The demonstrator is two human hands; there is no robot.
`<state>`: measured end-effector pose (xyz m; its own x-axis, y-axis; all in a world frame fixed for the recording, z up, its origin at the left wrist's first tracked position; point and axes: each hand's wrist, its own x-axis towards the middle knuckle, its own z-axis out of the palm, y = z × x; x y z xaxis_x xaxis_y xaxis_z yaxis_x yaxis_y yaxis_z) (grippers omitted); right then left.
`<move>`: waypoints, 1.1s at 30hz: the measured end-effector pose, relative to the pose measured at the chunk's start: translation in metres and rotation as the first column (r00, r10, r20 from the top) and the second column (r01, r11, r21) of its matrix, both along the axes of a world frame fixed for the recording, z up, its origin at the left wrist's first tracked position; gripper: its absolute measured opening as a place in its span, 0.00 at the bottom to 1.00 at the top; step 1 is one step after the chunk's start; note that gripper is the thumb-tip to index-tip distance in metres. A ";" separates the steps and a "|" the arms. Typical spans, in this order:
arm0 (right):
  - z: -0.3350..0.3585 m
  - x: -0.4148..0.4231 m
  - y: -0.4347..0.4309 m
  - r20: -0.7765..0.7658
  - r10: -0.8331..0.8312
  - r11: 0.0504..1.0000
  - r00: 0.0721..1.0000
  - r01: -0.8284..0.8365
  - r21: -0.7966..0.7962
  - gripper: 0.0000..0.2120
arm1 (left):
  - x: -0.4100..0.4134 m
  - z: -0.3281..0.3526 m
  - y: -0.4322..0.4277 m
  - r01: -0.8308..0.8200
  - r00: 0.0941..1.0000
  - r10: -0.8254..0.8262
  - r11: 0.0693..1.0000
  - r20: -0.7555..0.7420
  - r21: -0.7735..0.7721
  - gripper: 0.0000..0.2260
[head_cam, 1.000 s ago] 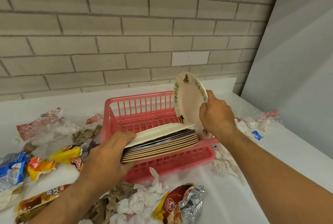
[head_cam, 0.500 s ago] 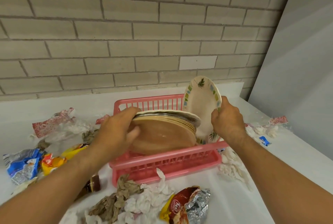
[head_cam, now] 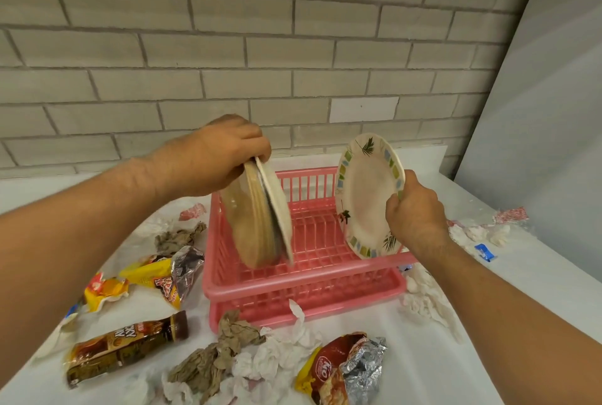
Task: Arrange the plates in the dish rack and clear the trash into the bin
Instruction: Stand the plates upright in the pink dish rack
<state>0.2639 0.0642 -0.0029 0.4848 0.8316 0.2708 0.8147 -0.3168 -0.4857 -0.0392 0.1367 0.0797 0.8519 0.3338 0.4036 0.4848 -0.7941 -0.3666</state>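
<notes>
A pink plastic dish rack (head_cam: 303,284) stands on the white counter. My left hand (head_cam: 218,157) grips the top edge of a stack of several tan and white plates (head_cam: 257,222), held upright at the rack's left side with the lower edge down among the slots. My right hand (head_cam: 413,212) holds a white plate with a leaf and square pattern (head_cam: 368,199) by its right rim, standing tilted at the rack's right side. Trash lies all around the rack.
Crumpled brown paper and white tissue (head_cam: 234,355), a red and silver snack bag (head_cam: 345,368), a brown wrapper (head_cam: 123,346) and yellow wrappers (head_cam: 156,274) lie in front and to the left. More tissue (head_cam: 426,300) lies right. A brick wall rises behind. No bin shows.
My left hand has tipped the plate stack from lying flat to standing on edge at the rack's left side. The patterned plate in my right hand stays at the right.
</notes>
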 end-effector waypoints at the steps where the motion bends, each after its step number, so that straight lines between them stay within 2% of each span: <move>1: 0.000 -0.001 0.000 0.002 -0.001 1.000 1.000 0.001 -0.001 0.11 | -0.001 0.000 0.000 -0.006 1.000 0.007 1.000 -0.024 0.029 0.14; 4: 0.001 -0.002 0.000 0.012 -0.005 1.000 1.000 0.005 0.000 0.12 | -0.003 -0.008 -0.001 -0.073 0.997 0.074 0.996 -0.006 0.040 0.17; 13: 0.001 -0.002 -0.002 -0.012 0.021 1.000 1.000 -0.021 0.011 0.13 | -0.005 -0.044 -0.007 -0.143 0.989 0.147 0.984 0.032 -0.111 0.26; 18: 0.006 0.007 -0.006 -0.131 0.017 1.000 0.991 -0.015 0.019 0.11 | -0.008 -0.046 -0.006 -0.050 0.961 0.140 0.936 0.239 -0.348 0.29; 21: 0.009 0.010 -0.006 -0.165 0.033 0.999 0.986 -0.031 0.010 0.09 | -0.009 -0.047 -0.006 -0.042 0.952 0.151 0.926 0.268 -0.375 0.30; 23: 0.011 0.010 -0.006 -0.229 0.027 1.000 0.973 -0.029 -0.004 0.12 | -0.009 -0.050 -0.008 -0.055 0.945 0.171 0.923 0.278 -0.381 0.30; 25: 0.016 0.008 -0.008 -0.284 0.018 1.000 0.959 -0.016 0.008 0.23 | -0.011 -0.052 -0.008 -0.064 0.943 0.179 0.925 0.281 -0.374 0.30; 27: 0.024 0.002 -0.014 -0.127 0.028 0.985 0.992 -0.005 0.173 0.29 | -0.012 -0.054 -0.007 -0.064 0.944 0.173 0.931 0.280 -0.360 0.29; 29: 0.034 -0.020 -0.023 0.063 0.133 0.900 0.989 -0.147 0.410 0.25 | -0.013 -0.055 -0.006 -0.061 0.946 0.167 0.934 0.279 -0.352 0.30; 30: 0.039 -0.036 -0.027 0.109 0.226 0.866 0.968 -0.251 0.433 0.23 | -0.013 -0.055 -0.005 -0.058 0.947 0.162 0.936 0.276 -0.348 0.30; 32: 0.038 -0.071 -0.029 0.085 0.446 0.834 0.891 -0.448 0.322 0.20 | -0.014 -0.054 -0.004 -0.050 0.954 0.144 0.941 0.263 -0.334 0.31; 33: 0.033 -0.088 -0.028 0.011 0.537 0.817 0.844 -0.523 0.244 0.20 | -0.014 -0.053 -0.003 -0.040 0.957 0.130 0.944 0.259 -0.326 0.32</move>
<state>0.1762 0.0363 0.0304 0.0071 0.8820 0.4711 0.7935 0.2817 -0.5394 -0.0531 0.1337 0.0272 0.6861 0.5478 0.4787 0.6010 -0.7976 0.0512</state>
